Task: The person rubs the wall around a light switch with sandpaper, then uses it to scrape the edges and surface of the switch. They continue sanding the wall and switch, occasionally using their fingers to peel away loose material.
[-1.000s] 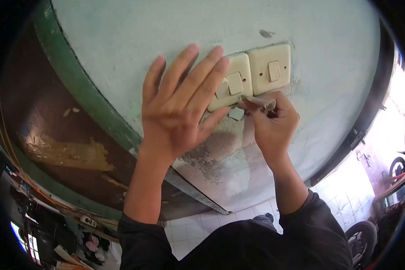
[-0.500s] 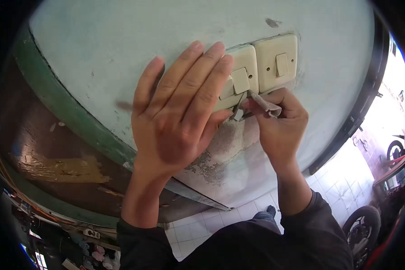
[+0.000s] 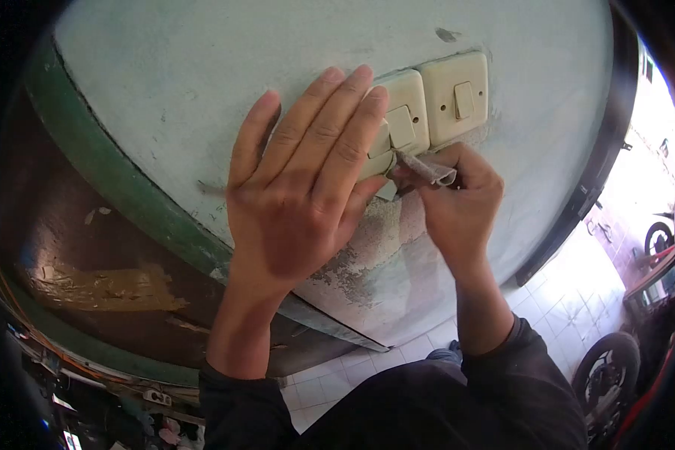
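My left hand lies flat with fingers extended, partly over the left light switch plate and the wall beside it. Its thumb reaches to the plate's lower edge. My right hand is closed on a curled, folded greyish sheet that looks like worn sandpaper. One end of it meets the lower edge of the left plate, just below the rocker. Beside it, a second cream switch plate sits on the wall. My left fingers hide part of the left plate.
The pale wall has a rough, scraped patch under the switches. A green frame borders a brown panel at left. A dark door edge stands at right, with a motorcycle wheel on the tiled floor.
My right hand and the folded sandpaper have moved slightly left along the plate's lower edge. My left hand stays flat in place, while the whole view has shifted a little.
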A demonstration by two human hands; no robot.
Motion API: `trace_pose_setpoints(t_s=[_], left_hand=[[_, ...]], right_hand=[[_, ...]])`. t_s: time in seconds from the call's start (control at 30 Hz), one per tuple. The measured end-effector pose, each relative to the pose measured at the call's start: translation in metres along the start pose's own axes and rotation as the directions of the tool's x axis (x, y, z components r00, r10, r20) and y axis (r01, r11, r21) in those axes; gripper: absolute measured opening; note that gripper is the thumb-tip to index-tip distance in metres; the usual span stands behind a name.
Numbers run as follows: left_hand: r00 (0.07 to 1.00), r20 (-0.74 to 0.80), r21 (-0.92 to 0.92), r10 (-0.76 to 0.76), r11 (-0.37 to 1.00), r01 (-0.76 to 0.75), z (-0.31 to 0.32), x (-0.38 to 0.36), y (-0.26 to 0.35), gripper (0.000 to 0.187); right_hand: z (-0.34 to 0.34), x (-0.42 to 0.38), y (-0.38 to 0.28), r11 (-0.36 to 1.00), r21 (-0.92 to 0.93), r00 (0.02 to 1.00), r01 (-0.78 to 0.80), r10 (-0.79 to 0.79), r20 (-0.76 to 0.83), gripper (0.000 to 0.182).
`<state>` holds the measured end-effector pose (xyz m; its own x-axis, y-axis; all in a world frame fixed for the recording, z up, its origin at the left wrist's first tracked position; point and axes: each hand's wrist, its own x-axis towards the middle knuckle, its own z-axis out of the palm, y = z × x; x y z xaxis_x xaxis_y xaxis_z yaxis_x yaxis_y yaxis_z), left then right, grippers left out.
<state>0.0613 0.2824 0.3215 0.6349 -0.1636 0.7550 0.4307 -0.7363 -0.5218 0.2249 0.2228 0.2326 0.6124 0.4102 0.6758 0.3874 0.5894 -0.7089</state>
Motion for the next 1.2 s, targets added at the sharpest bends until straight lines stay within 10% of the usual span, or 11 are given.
trace_pose_setpoints(t_s=[0.5,0.57,0.73,1.2], left_hand=[[0.999,-0.034,-0.072,0.01,0.997,-0.013,-0.001,-0.001,-0.006,0.067],[0.999,-0.035,-0.082,0.021,0.996,-0.024,-0.001,0.0,-0.005,0.068],[1.0,0.003,-0.126,0.02,0.992,-0.019,-0.009,-0.006,-0.009,0.07],[1.0,0.014,-0.158,0.015,0.987,-0.012,-0.007,-0.007,-0.006,0.068]], right_hand=[[0.003,0.006,-0.011,0.964,0.261,0.994,-0.059,0.08,-0.069,0.012],[0.003,0.0,-0.008,0.986,-0.167,0.999,0.029,-0.026,0.019,0.015],[-0.001,0.013,-0.02,0.978,0.177,0.989,-0.107,0.123,-0.08,0.006],[0.003,0.003,-0.009,0.966,-0.199,0.985,0.164,-0.151,0.077,0.009]])
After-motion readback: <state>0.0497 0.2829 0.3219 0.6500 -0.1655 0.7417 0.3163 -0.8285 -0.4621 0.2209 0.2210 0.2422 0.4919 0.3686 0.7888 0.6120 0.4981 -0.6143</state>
